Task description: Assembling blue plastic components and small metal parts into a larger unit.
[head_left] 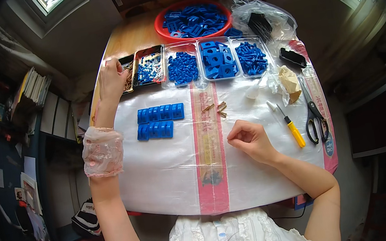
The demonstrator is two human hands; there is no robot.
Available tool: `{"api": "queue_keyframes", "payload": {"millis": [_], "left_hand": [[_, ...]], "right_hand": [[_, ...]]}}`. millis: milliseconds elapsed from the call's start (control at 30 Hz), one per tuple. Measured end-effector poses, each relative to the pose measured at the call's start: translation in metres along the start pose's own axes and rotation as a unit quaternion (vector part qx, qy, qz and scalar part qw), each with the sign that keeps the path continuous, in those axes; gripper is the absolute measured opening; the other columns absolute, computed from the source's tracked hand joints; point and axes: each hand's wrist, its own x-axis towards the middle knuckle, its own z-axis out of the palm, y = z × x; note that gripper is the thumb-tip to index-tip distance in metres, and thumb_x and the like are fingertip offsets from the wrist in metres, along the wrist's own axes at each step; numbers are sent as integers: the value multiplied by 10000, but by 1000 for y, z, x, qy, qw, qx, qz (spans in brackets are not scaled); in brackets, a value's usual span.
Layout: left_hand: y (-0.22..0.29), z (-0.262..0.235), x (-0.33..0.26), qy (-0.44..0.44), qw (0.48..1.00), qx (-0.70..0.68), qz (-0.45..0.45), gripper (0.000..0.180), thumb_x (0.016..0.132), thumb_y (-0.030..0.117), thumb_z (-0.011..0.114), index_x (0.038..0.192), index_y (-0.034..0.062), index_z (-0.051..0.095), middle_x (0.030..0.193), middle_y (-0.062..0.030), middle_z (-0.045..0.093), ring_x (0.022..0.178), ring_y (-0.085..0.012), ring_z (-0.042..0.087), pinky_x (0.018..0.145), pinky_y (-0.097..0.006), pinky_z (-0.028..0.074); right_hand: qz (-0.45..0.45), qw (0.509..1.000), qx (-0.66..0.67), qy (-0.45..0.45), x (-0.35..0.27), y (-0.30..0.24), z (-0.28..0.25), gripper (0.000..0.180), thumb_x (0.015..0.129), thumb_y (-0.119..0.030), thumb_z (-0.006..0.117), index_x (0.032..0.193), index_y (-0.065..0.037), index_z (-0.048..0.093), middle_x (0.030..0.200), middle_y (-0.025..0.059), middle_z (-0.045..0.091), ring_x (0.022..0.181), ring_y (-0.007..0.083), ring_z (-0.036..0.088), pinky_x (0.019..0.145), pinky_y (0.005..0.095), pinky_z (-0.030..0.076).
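At the far left of the tray row, my left hand (112, 78) reaches over a black tray of brass-coloured screws (128, 82). Its fingers are curled together at the tray, and whatever they pinch is hidden. My right hand (249, 140) rests low over the table, thumb and fingers drawn together; I cannot make out anything between them. A few brass-coloured screws (221, 110) lie loose on the cloth just beyond it. Two rows of blue plastic blocks (160, 113) stand side by side on the left half of the table.
Beside the screws sit a tray of small metal parts (150, 70) and clear trays of blue pieces (182, 68). Behind them is a red basin (159, 30) of blue parts. A yellow-handled screwdriver (295, 134), black scissors (317, 118) and crumpled brown paper (289, 81) lie right.
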Motion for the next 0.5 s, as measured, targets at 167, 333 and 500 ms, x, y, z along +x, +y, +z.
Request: {"api": "queue_keyframes", "payload": {"millis": [167,333,500], "left_hand": [[83,-20,-27,-65,992,-101,48,180,824,81,741,815,20,572,748,-126,649,698,-274,663,653,-401,515],[163,-13,-76,-132,954,-181,200,209,834,121,765,790,41,577,768,-96,634,699,-256,649,629,-368,506],[200,9,-114,-181,924,-158,297,133,842,180,746,839,64,682,811,-61,618,766,-248,649,678,-378,536]], "right_hand": [[2,1000,6,-1,0,1,1,110,868,105,659,918,9,674,891,-2,580,767,38,534,668,195,436],[7,1000,3,4,-1,1,0,87,868,80,671,913,6,679,882,-8,591,767,32,544,657,193,443],[8,1000,5,0,0,0,1,80,870,73,674,904,1,672,872,-14,580,749,26,532,645,193,434]]}}
